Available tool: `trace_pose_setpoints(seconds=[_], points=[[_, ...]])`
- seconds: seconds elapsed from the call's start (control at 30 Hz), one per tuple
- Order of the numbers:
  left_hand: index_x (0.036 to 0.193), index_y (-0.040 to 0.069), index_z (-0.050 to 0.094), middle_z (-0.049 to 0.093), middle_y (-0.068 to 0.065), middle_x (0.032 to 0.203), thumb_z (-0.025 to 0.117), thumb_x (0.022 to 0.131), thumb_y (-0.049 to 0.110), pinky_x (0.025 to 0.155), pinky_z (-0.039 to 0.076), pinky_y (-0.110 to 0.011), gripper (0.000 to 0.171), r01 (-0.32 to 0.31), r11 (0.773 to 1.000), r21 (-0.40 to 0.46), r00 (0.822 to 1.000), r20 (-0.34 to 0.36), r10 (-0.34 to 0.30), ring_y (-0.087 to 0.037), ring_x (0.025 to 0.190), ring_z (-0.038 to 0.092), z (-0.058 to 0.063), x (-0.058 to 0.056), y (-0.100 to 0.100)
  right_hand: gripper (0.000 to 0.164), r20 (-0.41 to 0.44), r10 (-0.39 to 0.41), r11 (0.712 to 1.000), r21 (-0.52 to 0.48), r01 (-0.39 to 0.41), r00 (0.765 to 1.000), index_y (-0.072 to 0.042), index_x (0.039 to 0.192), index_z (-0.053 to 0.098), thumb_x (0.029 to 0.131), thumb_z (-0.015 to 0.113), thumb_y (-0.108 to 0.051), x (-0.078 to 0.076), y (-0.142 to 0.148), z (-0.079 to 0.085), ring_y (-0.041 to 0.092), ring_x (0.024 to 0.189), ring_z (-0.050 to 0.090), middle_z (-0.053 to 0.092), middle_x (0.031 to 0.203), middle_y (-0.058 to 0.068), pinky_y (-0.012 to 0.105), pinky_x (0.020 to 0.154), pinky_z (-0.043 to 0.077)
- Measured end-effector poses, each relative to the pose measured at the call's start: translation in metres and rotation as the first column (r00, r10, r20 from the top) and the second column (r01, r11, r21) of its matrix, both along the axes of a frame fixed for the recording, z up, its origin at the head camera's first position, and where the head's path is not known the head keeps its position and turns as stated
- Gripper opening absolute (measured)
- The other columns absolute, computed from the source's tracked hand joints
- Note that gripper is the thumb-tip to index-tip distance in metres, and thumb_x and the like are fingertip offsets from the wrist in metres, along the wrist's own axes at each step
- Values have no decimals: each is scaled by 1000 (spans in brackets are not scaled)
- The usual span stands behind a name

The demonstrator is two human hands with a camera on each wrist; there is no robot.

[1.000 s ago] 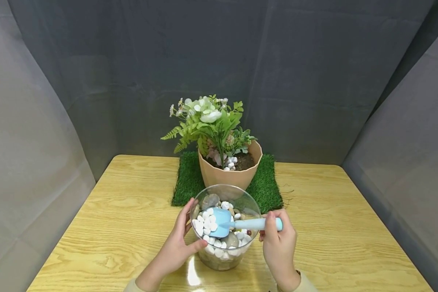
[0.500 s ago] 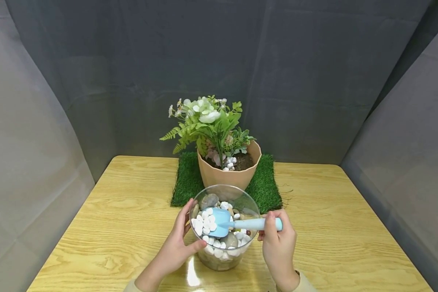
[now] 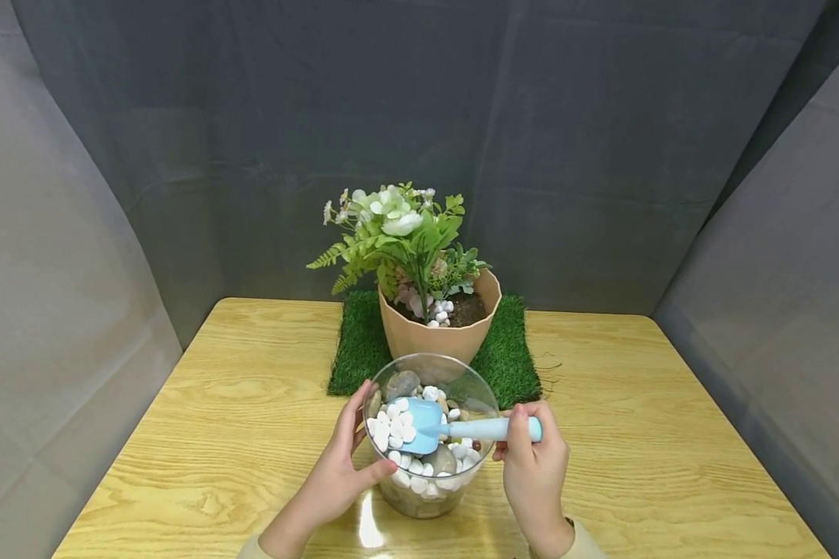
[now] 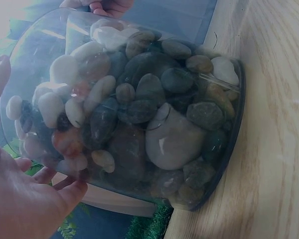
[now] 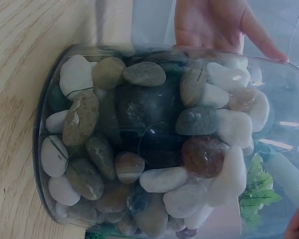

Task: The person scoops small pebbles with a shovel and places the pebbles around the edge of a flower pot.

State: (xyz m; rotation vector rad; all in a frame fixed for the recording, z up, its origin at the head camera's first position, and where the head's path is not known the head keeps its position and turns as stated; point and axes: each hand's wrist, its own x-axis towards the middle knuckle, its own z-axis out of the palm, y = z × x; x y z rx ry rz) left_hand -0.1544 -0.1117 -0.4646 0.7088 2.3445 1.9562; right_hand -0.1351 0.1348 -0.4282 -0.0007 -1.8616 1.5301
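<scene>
A clear bowl (image 3: 419, 508) stands on the table, filled with white pebbles and larger grey and brown stones (image 5: 147, 107). My left hand (image 3: 339, 470) holds its left side, thumb at the near rim and fingers round the far wall; the left wrist view shows this hand (image 4: 32, 199) against the clear wall. My right hand (image 3: 534, 470) grips the handle of a light-blue toy shovel (image 3: 426, 427). The shovel lies level over the stones inside the bowl, blade to the left, with several white pebbles (image 3: 395, 423) on and beside its tip.
Behind the bowl, a peach flowerpot (image 3: 426, 339) with soil, white pebbles and a leafy plant (image 3: 405, 233) stands on a green grass mat (image 3: 363, 341). Wooden tabletop (image 3: 636, 435) extends to both sides. Grey cloth (image 3: 601, 155) hangs at the back and sides.
</scene>
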Motion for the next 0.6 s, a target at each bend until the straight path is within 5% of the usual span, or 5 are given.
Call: trace_pose_setpoints(seconds=[0.6], points=[[167,29,7,14,-16,172,79,92,35,120,24,-70,104,-6,1000,-14,1000,-8,6,-50,155,16,0,0,0,23,-28,45,999,-18,-45,999,9,85,55,106,47,0,0,4,-1,5,45,52,55,62,-9,21,39,50]])
